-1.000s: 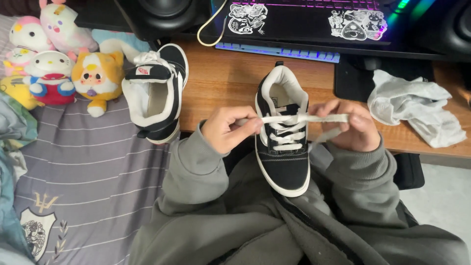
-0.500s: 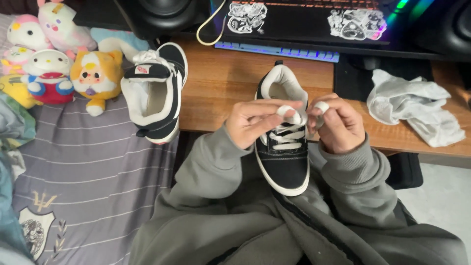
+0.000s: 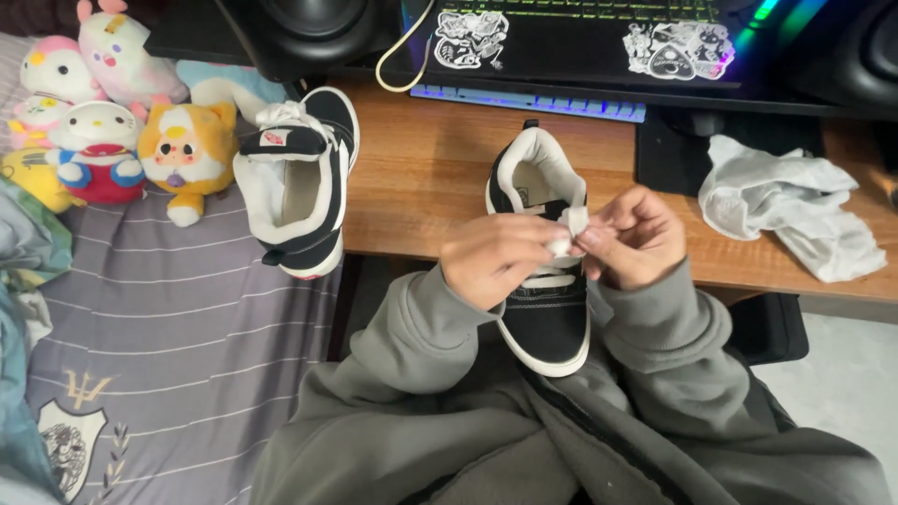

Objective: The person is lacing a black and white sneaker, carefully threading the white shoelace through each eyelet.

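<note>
Wooden table (image 3: pixel 430 178) edge, black sneaker (image 3: pixel 543 309) toe toward me, left hand (image 3: pixel 496 257) and right hand (image 3: pixel 636 238) both pinched shut on its white lace (image 3: pixel 569 229), second sneaker (image 3: pixel 295 187) off left by plush toys (image 3: pixel 122 140)

A black canvas sneaker with white laces (image 3: pixel 547 309) lies on the near edge of the brown wooden surface (image 3: pixel 426 178), toe toward the person. Both hands meet above it, left hand (image 3: pixel 496 259) touching right hand (image 3: pixel 636 238). A second black-and-white sneaker (image 3: pixel 297 182) lies to the left, a crumpled white cloth (image 3: pixel 795 206) to the right, and a backlit keyboard (image 3: pixel 528 101) behind.
</note>
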